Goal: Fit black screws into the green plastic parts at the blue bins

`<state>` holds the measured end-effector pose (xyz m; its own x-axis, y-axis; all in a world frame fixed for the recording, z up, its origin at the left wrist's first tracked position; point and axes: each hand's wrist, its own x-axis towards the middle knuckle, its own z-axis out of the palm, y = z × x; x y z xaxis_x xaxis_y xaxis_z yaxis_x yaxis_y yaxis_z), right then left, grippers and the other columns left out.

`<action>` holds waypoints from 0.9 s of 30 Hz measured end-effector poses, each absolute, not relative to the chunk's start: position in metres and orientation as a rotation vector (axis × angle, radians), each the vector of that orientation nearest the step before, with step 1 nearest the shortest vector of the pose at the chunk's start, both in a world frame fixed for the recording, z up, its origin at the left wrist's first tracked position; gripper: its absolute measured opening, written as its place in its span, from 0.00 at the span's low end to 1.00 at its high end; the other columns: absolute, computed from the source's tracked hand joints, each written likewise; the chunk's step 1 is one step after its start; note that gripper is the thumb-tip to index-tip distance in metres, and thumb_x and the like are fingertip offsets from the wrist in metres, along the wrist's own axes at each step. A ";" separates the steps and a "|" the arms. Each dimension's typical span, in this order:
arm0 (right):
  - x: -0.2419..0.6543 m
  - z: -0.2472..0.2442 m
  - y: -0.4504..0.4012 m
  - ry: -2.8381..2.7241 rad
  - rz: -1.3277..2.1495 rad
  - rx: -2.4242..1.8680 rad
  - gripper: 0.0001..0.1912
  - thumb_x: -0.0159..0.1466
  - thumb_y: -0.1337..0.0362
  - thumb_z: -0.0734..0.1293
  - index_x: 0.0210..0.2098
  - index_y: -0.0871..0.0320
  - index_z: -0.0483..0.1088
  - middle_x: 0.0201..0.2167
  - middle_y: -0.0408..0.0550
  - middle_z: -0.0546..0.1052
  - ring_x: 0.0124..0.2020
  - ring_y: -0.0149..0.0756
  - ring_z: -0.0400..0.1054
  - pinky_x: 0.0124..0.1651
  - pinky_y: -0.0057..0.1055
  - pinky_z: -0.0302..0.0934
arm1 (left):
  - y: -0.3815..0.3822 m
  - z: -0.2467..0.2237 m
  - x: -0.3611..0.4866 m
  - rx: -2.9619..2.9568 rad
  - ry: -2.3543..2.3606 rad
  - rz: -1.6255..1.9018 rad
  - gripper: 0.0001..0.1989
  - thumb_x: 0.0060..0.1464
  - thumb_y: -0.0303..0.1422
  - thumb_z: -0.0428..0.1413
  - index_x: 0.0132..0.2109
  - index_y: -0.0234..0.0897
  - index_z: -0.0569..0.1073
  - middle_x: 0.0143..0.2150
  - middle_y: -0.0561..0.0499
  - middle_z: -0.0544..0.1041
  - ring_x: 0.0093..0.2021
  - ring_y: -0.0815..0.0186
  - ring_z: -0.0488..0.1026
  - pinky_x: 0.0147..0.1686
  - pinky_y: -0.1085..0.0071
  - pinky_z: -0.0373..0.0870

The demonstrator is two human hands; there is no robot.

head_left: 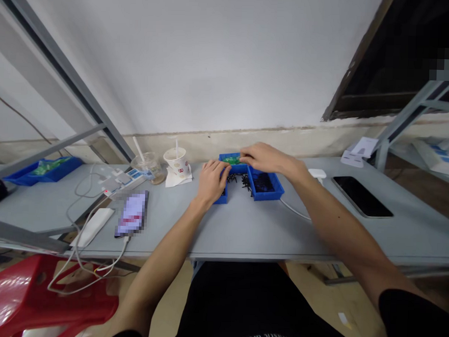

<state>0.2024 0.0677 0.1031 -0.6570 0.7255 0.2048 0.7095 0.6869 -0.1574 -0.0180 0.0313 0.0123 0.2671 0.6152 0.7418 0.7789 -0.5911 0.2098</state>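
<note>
My left hand point(211, 182) is over a blue tray point(221, 201), its fingers bent together and the thumb reaching toward the back tray. My right hand point(262, 157) has its fingertips pinched at the right side of that back blue tray point(228, 155), which holds green pieces point(231, 160). Whatever either hand pinches is too small to make out. Another blue tray point(268, 195), under my right wrist, contains small black pieces. Loose black pieces point(246, 183) lie on the table between the front trays. My left hand hides most of the left tray.
Left of the trays stand a paper cup point(177, 162) on a napkin and a plastic cup point(154, 171) with a straw. A phone point(132, 212) with a cable lies nearer. At right are a dark phone point(362, 196) and a white charger point(317, 173). A red stool point(17, 299) is below left.
</note>
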 end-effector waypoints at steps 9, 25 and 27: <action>0.232 0.099 0.091 -2.618 0.233 -1.530 0.18 0.74 0.56 0.63 0.33 0.58 0.78 0.30 0.52 0.81 0.30 0.37 0.71 0.35 0.33 0.53 | 0.031 0.013 -0.020 -2.340 -1.293 -1.266 0.18 0.76 0.42 0.45 0.45 0.40 0.77 0.44 0.47 0.82 0.46 0.57 0.73 0.48 0.59 0.66; 0.158 0.010 0.083 -2.943 -0.224 -1.182 0.20 0.71 0.74 0.60 0.52 0.58 0.81 0.51 0.60 0.80 0.57 0.51 0.69 0.55 0.41 0.59 | 0.032 0.012 -0.019 -2.335 -1.301 -1.268 0.17 0.76 0.41 0.46 0.46 0.40 0.77 0.43 0.46 0.82 0.46 0.56 0.73 0.49 0.59 0.65; 0.158 0.012 0.084 -2.942 -0.227 -1.171 0.18 0.69 0.76 0.61 0.47 0.60 0.82 0.48 0.60 0.81 0.56 0.50 0.70 0.55 0.40 0.58 | 0.032 0.012 -0.019 -2.342 -1.298 -1.261 0.17 0.76 0.41 0.46 0.46 0.40 0.77 0.43 0.46 0.82 0.46 0.56 0.73 0.49 0.59 0.66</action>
